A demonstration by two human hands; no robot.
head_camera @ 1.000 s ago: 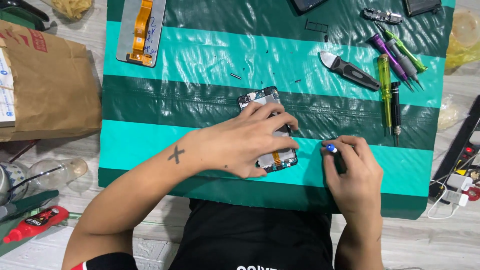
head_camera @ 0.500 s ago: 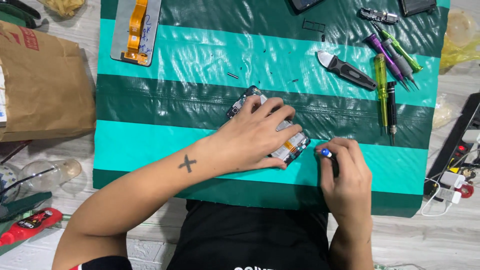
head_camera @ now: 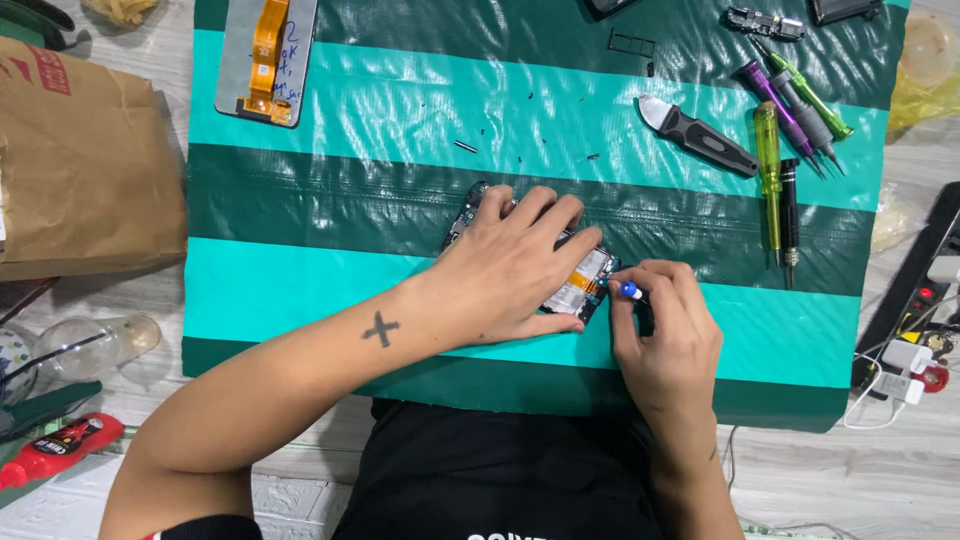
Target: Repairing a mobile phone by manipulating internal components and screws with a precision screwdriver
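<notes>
Left hand (head_camera: 510,265) pinning phone (head_camera: 585,285), right hand (head_camera: 665,335) gripping screwdriver (head_camera: 632,291)

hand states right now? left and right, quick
Left hand: open, pressed flat on the opened phone.
Right hand: closed on a blue-tipped screwdriver at the phone's edge.

Looks like an informal phone-repair spot set up on the floor (head_camera: 880,480) of pale wood-look planks. Striped teal-and-green tarp (head_camera: 330,290) spread as a work mat, an opened phone (head_camera: 580,285) on it, a detached screen panel with orange flex cable (head_camera: 266,55) nearby. Precision screwdrivers (head_camera: 775,150) and a pry tool (head_camera: 700,135) laid out at the side, tiny screws (head_camera: 465,146) scattered about, a power strip (head_camera: 915,300) at the edge.
</notes>
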